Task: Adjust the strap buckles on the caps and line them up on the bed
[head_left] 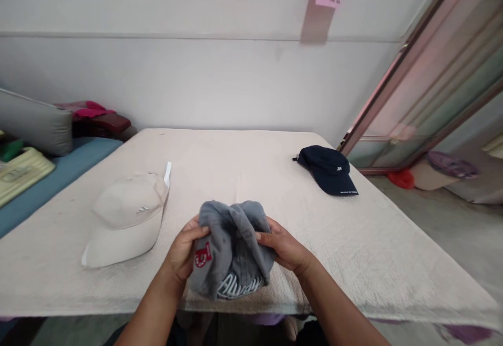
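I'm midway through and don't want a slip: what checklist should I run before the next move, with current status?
1. Left hand has hold of the gray cap: ok, thumb over the edge above the red patch.
2. Right hand has hold of the opposite side: ok.
3. Gray cap smooth: not ok, its fabric is folded and creased.
4. Cream cap apart from both hands: ok, it lies to the left.
5. Navy cap apart from both hands: ok, farther back, right.
6. Gray cap's strap fastened: cannot tell.
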`<action>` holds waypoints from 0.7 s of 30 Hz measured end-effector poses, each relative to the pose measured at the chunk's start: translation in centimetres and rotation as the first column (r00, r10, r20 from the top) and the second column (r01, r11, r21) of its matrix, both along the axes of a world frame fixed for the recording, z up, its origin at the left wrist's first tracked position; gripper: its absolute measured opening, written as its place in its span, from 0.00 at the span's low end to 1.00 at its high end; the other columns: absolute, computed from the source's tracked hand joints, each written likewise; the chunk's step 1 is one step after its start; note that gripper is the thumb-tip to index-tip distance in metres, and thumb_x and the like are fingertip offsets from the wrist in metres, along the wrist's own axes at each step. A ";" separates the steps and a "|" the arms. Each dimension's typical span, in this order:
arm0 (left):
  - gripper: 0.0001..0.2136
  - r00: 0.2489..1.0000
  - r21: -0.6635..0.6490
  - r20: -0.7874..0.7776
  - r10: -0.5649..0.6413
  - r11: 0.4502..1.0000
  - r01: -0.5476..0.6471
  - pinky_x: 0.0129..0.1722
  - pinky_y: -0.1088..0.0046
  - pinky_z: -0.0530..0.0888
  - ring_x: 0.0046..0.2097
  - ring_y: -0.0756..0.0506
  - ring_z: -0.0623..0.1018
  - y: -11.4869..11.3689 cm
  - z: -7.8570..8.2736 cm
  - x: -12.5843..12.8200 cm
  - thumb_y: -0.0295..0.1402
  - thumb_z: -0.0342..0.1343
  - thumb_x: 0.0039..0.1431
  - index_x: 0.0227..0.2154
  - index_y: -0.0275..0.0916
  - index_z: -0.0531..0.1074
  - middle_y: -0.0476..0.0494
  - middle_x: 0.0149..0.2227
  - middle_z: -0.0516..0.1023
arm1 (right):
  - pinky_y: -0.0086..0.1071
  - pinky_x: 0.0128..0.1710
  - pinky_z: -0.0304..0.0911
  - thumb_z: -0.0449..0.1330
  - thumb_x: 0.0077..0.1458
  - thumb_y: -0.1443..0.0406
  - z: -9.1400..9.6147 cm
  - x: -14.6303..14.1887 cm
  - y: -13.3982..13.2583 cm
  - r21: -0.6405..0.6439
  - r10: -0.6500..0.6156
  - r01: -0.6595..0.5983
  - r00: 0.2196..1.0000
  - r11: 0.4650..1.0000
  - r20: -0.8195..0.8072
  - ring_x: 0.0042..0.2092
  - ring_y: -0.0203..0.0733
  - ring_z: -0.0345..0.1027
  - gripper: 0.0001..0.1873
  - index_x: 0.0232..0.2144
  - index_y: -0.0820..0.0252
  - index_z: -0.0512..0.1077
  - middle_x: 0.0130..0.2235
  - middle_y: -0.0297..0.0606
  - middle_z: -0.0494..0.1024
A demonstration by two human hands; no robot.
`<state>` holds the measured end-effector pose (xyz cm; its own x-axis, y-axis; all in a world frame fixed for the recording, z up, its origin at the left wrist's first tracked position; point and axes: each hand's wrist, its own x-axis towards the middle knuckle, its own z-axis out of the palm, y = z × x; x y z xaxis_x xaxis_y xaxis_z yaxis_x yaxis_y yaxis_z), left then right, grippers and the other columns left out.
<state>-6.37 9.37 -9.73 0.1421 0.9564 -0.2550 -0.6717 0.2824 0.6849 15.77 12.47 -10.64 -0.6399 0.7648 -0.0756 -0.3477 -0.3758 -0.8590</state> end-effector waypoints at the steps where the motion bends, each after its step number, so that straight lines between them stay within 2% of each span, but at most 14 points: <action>1: 0.20 0.996 0.031 -0.007 0.084 0.996 -0.084 0.36 0.69 0.75 0.33 0.43 0.80 0.2 0.1 -0.2 0.18 0.59 0.39 0.39 0.38 0.74 0.46 0.30 0.80 | 0.38 0.48 0.61 0.67 0.46 0.62 0.1 0.2 0.0 -0.003 0.048 -0.048 0.998 0.999 -0.029 0.45 0.44 0.69 0.24 0.47 0.55 0.70 0.45 0.39 0.75; 3: 0.24 0.978 0.076 -0.013 0.207 0.976 -0.206 0.35 0.71 0.75 0.32 0.44 0.80 0.3 0.1 -0.7 0.16 0.56 0.35 0.39 0.40 0.73 0.50 0.30 0.79 | 0.38 0.47 0.61 0.67 0.45 0.62 0.3 0.9 0.0 -0.010 0.164 -0.165 0.982 0.986 -0.092 0.44 0.44 0.69 0.26 0.48 0.58 0.69 0.46 0.41 0.74; 4: 0.24 0.975 0.080 -0.014 0.223 0.972 -0.221 0.34 0.71 0.75 0.32 0.45 0.79 0.2 0.0 -0.9 0.16 0.55 0.34 0.38 0.41 0.73 0.51 0.29 0.79 | 0.37 0.46 0.61 0.67 0.45 0.60 0.3 1.3 -0.1 -0.009 0.215 -0.218 0.969 0.976 -0.124 0.43 0.44 0.69 0.27 0.48 0.59 0.70 0.45 0.42 0.74; 7: 0.18 0.993 0.075 -0.003 0.118 0.990 -0.117 0.29 0.72 0.74 0.28 0.46 0.77 -0.4 -0.2 -0.7 0.19 0.55 0.36 0.34 0.40 0.74 0.49 0.27 0.77 | 0.34 0.44 0.62 0.66 0.45 0.55 0.3 2.1 -0.5 -0.003 0.274 -0.280 0.941 0.960 -0.198 0.42 0.43 0.69 0.29 0.48 0.62 0.70 0.43 0.43 0.75; 11: 0.12 0.995 0.079 -0.047 -0.083 0.993 0.087 0.27 0.73 0.70 0.26 0.47 0.74 -1.2 0.4 1.2 0.21 0.55 0.41 0.32 0.35 0.75 0.46 0.26 0.76 | 0.32 0.42 0.62 0.64 0.46 0.52 0.4 1.5 -1.6 -0.043 0.218 -0.234 0.948 0.971 -0.233 0.40 0.41 0.69 0.28 0.46 0.64 0.72 0.39 0.42 0.76; 14: 0.13 0.973 0.049 -0.126 -0.195 0.978 0.202 0.27 0.75 0.69 0.27 0.48 0.73 -1.3 1.4 2.7 0.21 0.55 0.43 0.34 0.35 0.76 0.46 0.26 0.76 | 0.30 0.38 0.62 0.65 0.46 0.57 0.7 0.5 -2.0 -0.085 0.176 -0.201 0.955 0.976 -0.237 0.36 0.39 0.68 0.23 0.44 0.63 0.73 0.34 0.38 0.74; 16: 0.12 0.967 0.044 -0.176 -0.185 0.980 0.195 0.30 0.76 0.70 0.29 0.48 0.74 -0.9 1.8 3.3 0.22 0.54 0.46 0.36 0.35 0.76 0.45 0.29 0.78 | 0.29 0.35 0.61 0.65 0.46 0.63 0.9 0.2 -1.9 -0.086 0.100 -0.125 0.964 0.988 -0.247 0.34 0.37 0.67 0.16 0.39 0.62 0.74 0.32 0.36 0.73; 19: 0.11 0.974 0.039 -0.201 -0.104 0.993 0.114 0.39 0.74 0.71 0.37 0.45 0.76 -0.4 1.7 3.9 0.26 0.53 0.52 0.37 0.34 0.77 0.43 0.35 0.80 | 0.29 0.33 0.60 0.61 0.48 0.66 1.1 0.7 -1.4 -0.093 -0.060 0.034 0.956 0.995 -0.287 0.32 0.37 0.66 0.05 0.29 0.62 0.73 0.31 0.36 0.72; 21: 0.11 0.981 0.015 -0.175 -0.083 0.996 0.087 0.42 0.73 0.71 0.40 0.44 0.77 -0.2 1.4 4.1 0.28 0.53 0.53 0.38 0.35 0.77 0.42 0.38 0.80 | 0.28 0.31 0.59 0.60 0.50 0.66 1.4 1.5 -1.4 -0.105 -0.119 0.092 0.948 0.990 -0.294 0.30 0.36 0.65 0.04 0.27 0.62 0.72 0.28 0.36 0.71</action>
<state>-2.25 9.17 -8.34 0.1787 0.9485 -0.2616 -0.5154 0.3167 0.7963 17.32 11.11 -9.25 -0.5597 0.8279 0.0365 -0.6251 -0.3928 -0.6744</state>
